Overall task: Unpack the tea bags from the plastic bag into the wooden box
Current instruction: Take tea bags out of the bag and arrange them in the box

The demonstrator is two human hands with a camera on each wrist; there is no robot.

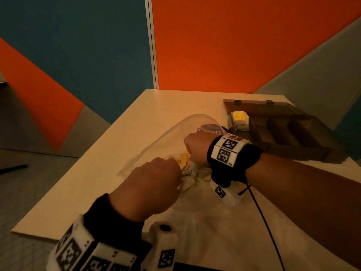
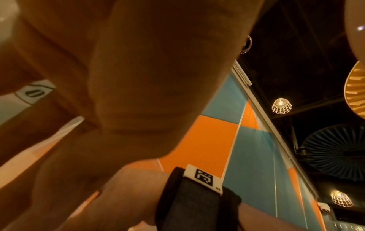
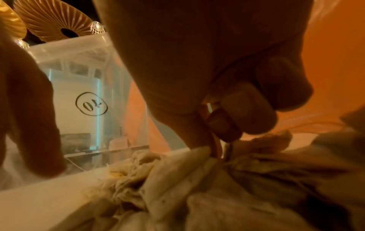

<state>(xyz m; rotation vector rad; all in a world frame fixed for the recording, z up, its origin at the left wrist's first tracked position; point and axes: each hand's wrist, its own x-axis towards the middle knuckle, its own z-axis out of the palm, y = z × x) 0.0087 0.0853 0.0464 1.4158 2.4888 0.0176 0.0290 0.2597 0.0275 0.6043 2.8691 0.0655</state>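
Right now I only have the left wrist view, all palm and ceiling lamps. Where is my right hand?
Observer: The right hand reaches inside the plastic bag, onto the loose tea bags.
Operator: Has it got one?
Observer: In the right wrist view its fingers pinch into the tea bags; how many they hold is unclear.
Operator: And the box?
Observer: The wooden box lies open at the far right, with a stack already in its leftmost compartment.
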